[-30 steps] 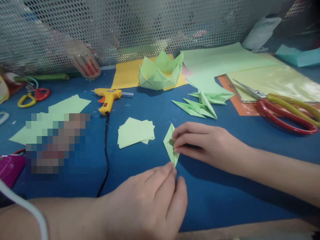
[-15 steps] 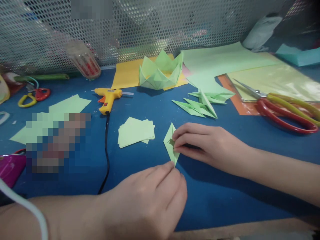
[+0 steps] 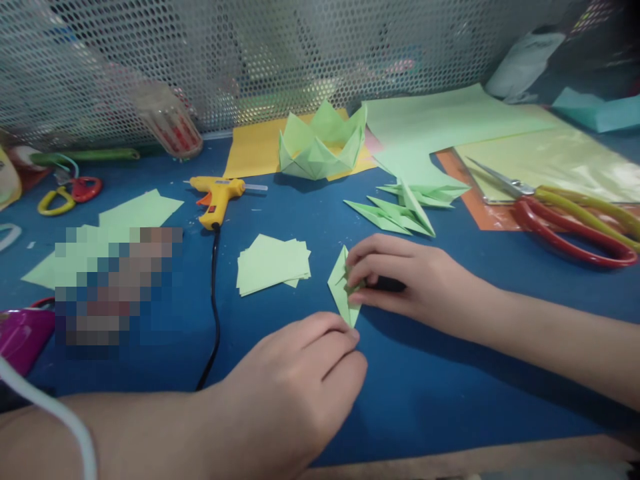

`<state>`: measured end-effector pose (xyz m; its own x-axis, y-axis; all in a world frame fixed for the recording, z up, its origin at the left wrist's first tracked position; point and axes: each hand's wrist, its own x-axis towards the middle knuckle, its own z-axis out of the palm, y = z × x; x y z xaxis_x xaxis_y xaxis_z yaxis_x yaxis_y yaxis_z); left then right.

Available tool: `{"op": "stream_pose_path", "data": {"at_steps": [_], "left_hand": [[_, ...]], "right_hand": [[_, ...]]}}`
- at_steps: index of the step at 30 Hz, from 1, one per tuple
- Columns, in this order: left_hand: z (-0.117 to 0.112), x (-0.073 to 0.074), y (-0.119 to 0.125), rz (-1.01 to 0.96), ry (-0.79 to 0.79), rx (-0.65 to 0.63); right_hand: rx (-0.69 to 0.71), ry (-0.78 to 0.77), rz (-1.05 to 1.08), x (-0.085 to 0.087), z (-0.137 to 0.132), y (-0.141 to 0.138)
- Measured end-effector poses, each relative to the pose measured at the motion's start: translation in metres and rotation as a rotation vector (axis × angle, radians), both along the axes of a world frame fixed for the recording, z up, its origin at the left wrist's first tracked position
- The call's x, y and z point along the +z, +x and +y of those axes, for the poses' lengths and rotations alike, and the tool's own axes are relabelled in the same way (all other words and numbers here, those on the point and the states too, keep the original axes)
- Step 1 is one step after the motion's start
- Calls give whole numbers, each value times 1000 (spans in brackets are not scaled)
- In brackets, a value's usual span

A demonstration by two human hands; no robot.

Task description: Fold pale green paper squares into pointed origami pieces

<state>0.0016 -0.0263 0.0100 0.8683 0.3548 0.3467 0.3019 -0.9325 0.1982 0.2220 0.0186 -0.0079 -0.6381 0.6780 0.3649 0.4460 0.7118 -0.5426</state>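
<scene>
A small diamond of folded green paper (image 3: 339, 283) lies on the blue tabletop (image 3: 420, 393). My right hand (image 3: 415, 277) pinches its right edge, fingers curled and closed on it. At the near tip of the diamond, my left hand (image 3: 305, 387) is closed, its fingertips on the paper; part of the tip is hidden there. To the left lies a stack of green paper pieces (image 3: 273, 267). Behind the right hand, several folded pointed green paper pieces (image 3: 400, 210) lie together. Farther back stands a crown-shaped green paper form (image 3: 320, 150).
A yellow glue gun (image 3: 217, 197) with a black cord lies left of centre. Large scissors (image 3: 565, 213) with red and yellow handles rest at right; smaller scissors (image 3: 70, 193) at far left. A glass jar (image 3: 173, 123) leans by the perforated metal panel (image 3: 280, 60). Green sheets (image 3: 450, 123) lie behind.
My left hand has shifted slightly left and up along the near tip. The right-hand fingers have spread a little on the paper's edge, and the paper has barely moved.
</scene>
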Motion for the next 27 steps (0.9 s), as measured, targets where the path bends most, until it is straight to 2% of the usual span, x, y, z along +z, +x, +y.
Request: {"op": "stream_pose_path", "data": {"at_steps": [10,14,21,27], "left_hand": [[-4,-5,-2,53,-10,38],[0,-2,0,81,119,-12],[1,1,2,138,196,-27],[2,2,2,125,263,-64]], "right_hand": [[-118,-142,21,-1,9,6],[-60,-214,-2,1,12,12],[-57,-268,-21,3,13,12],[34,-323,-65,10,14,14]]}}
